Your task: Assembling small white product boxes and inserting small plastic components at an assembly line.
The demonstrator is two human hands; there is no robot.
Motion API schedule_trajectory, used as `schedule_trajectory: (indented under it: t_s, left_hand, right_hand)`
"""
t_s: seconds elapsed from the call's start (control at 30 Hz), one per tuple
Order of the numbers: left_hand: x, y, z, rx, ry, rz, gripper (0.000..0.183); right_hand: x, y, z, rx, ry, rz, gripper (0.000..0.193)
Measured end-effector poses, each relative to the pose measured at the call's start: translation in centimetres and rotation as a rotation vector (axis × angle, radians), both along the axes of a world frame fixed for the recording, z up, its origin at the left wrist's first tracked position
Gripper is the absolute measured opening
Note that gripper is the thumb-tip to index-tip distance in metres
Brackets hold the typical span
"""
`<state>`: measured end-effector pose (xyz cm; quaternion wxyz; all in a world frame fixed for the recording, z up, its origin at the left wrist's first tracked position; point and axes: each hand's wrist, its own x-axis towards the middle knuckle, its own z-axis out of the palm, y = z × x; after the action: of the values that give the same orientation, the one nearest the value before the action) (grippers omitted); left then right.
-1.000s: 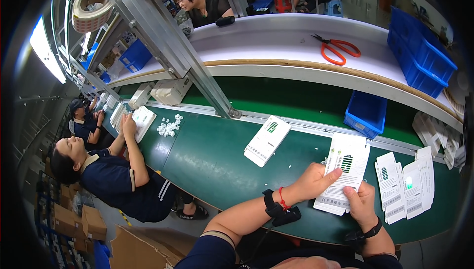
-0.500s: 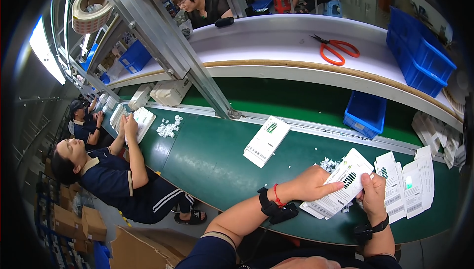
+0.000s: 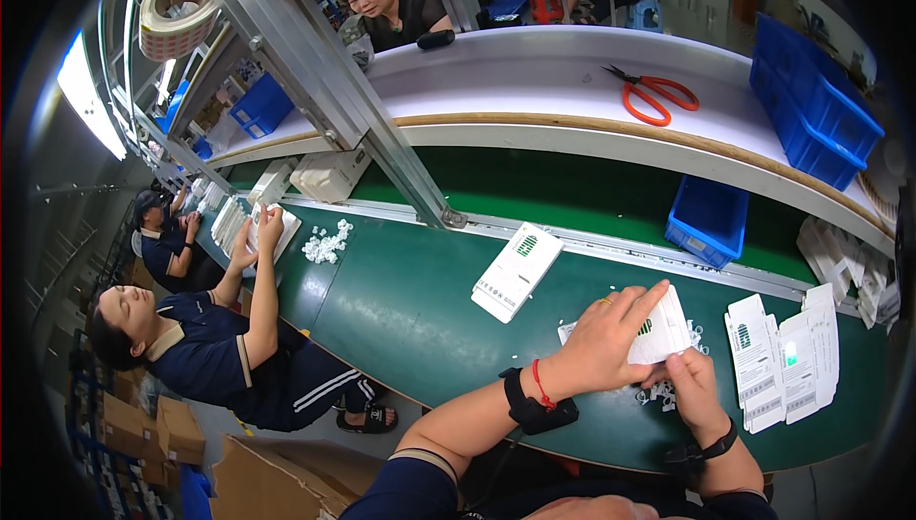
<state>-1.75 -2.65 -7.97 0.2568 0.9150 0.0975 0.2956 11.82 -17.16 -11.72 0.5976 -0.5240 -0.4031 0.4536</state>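
Note:
A flat white carton point(image 3: 672, 322) with green print is held over the bench in both hands, tilted up. My left hand point(image 3: 609, 337) lies across its left side, fingers stretched along the top and thumb in front. My right hand point(image 3: 697, 394) pinches its lower right edge. Below them is a pile of small white plastic pieces point(image 3: 658, 396), partly hidden by the hands. Flat white cartons point(image 3: 754, 358) lie overlapping to the right of my right hand. Further left and beyond my hands, a short stack of white cartons point(image 3: 518, 272) rests on the green bench point(image 3: 410, 301).
A blue bin point(image 3: 706, 219) sits behind the metal rail. On the raised shelf point(image 3: 534, 72) lie red-handled scissors point(image 3: 658, 95) beside stacked blue bins point(image 3: 811, 100). To the left, a co-worker point(image 3: 210, 329) handles cartons near another pile of white pieces point(image 3: 327, 242).
The carton has been raised and turned more upright. My left hand has moved from its lower left side to over its top left, fingers extended; the right hand has shifted slightly left and down.

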Motion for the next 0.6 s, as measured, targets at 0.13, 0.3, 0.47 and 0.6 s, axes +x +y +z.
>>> schedule_trajectory:
  t_s: [0.13, 0.3, 0.47, 0.6]
  left_hand:
    - [0.2, 0.3, 0.0, -0.062, -0.078, -0.008, 0.090]
    - [0.1, 0.1, -0.3, -0.029, -0.126, -0.031, 0.081]
    - [0.4, 0.3, -0.9, -0.050, -0.096, -0.074, 0.076]
    - [0.3, 0.3, -0.8, -0.034, -0.109, -0.068, 0.079]
  right_hand:
    - [-0.2, 0.5, 1.5, 0.112, 0.256, 0.031, 0.040]
    - [-1.2, 0.6, 1.5, 0.065, 0.205, -0.067, 0.044]
    - [-1.0, 0.7, 1.3, 0.157, -0.139, -0.171, 0.052]
    - [-0.8, 0.3, 1.7, 0.144, -0.370, -0.151, 0.051]
